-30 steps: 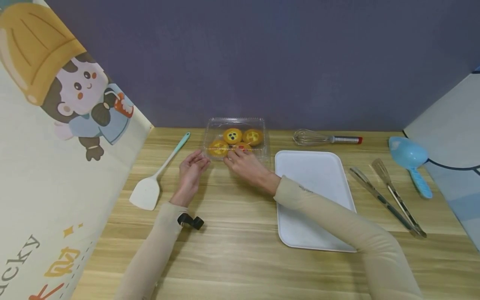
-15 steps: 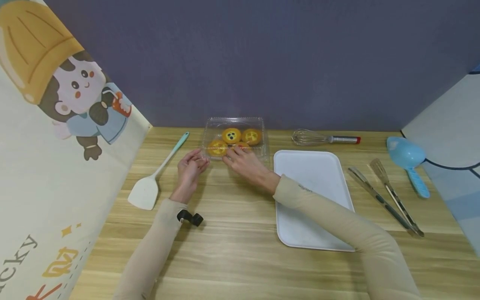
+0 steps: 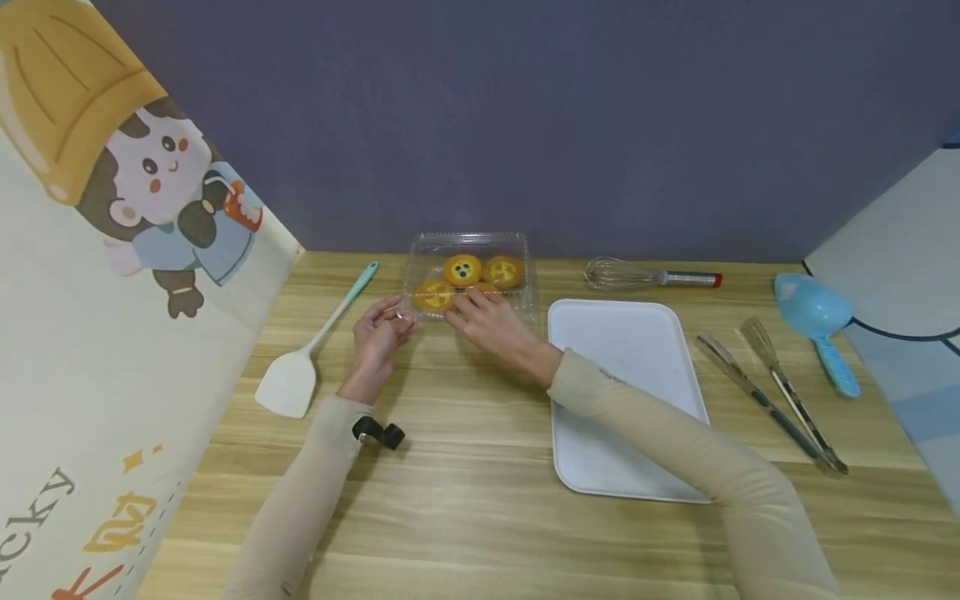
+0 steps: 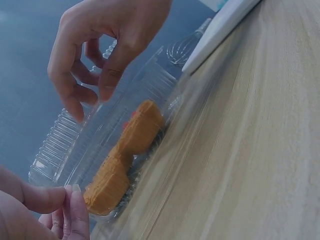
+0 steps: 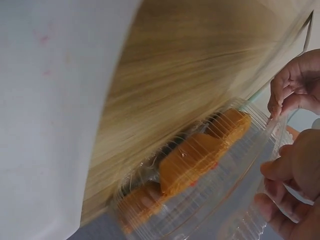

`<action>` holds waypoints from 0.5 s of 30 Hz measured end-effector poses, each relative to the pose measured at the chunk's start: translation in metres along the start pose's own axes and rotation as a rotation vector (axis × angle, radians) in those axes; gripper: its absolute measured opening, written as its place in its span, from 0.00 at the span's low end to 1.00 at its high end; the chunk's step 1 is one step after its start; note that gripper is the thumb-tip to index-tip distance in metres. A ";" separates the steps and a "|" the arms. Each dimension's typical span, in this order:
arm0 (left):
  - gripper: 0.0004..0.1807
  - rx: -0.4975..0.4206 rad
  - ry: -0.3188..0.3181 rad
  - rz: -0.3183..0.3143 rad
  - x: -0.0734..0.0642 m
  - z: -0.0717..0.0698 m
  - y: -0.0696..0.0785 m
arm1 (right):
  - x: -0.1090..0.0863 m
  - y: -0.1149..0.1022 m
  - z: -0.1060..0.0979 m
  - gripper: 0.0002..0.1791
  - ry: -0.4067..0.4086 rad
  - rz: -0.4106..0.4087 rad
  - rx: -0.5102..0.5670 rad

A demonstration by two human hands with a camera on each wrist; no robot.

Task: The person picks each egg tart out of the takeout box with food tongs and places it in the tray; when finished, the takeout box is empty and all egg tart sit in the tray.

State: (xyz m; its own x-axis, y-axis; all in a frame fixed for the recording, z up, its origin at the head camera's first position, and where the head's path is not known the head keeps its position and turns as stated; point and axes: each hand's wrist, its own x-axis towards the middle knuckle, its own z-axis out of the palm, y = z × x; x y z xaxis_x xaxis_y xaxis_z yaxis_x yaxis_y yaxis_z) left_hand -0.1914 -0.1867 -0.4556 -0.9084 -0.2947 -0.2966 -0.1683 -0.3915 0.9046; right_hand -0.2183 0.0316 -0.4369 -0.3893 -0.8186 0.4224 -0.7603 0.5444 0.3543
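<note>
A clear plastic food box [image 3: 468, 242] stands against the back wall, holding several round orange-yellow pastries [image 3: 462, 270]. One has dark dots on top, another pale strips. My left hand [image 3: 377, 335] pinches the box's front left corner rim between thumb and finger; the left wrist view shows the fingertips [image 4: 70, 192] meeting there. At the middle of the front rim, my right hand [image 3: 498, 333] has curled fingers and thumb on the edge, as the right wrist view shows with the right hand [image 5: 297, 182]. I cannot tell whether the lid is fastened. The right hand partly hides a front pastry.
A white tray [image 3: 600, 458] lies under the right forearm. Left of the box is a white spatula [image 3: 288, 385] with a green handle. A whisk [image 3: 652, 275], metal tongs [image 3: 772, 400] and a blue scoop [image 3: 817, 308] lie on the right. Walls [image 3: 525, 125] enclose the wooden tabletop.
Both hands stay at the box's front rim with hardly any movement. The left fingers shift very slightly, and the view itself moves a little.
</note>
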 end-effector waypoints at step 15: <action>0.29 0.075 0.001 0.020 -0.003 0.000 0.002 | 0.003 0.001 -0.006 0.14 -0.015 0.027 0.033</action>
State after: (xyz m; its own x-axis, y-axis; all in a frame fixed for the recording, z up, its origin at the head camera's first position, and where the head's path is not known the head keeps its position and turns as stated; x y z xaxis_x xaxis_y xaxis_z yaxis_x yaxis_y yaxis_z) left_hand -0.1888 -0.1863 -0.4528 -0.9117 -0.3024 -0.2781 -0.1781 -0.3190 0.9309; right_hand -0.2172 0.0310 -0.4308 -0.4172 -0.8066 0.4188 -0.7663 0.5600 0.3151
